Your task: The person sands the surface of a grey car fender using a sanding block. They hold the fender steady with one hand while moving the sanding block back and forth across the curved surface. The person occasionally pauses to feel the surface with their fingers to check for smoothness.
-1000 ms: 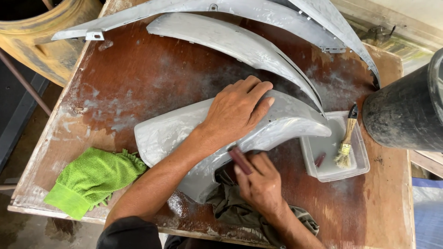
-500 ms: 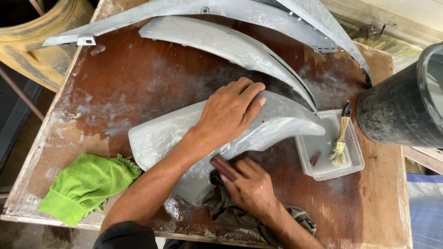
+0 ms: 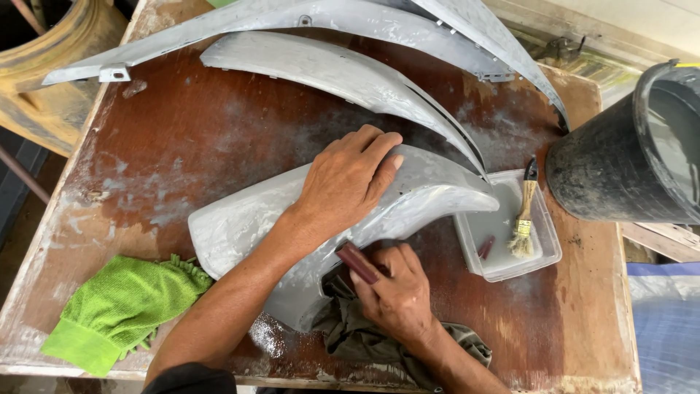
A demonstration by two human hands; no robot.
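Observation:
A curved grey body panel (image 3: 240, 219), wet and dull, lies across the middle of a worn brown table (image 3: 189, 124). My left hand (image 3: 346, 179) rests flat on top of the panel, fingers spread, pressing it down. My right hand (image 3: 394, 288) is at the panel's near edge, shut on a small dark red sanding block (image 3: 357, 263) that touches the panel's underside edge. A crumpled grey-green rag (image 3: 357, 335) lies under my right wrist.
Two more long grey panels (image 3: 343, 69) (image 3: 328, 18) lie at the back of the table. A clear tray (image 3: 543, 252) with cloudy water and a brush (image 3: 523, 219) sits at the right, beside a black bucket (image 3: 605, 168). A green cloth (image 3: 120, 306) lies front left.
My right hand with the block has slid a little left and back along the panel's lower edge. My left hand stays pressed on the panel. The view has shifted slightly.

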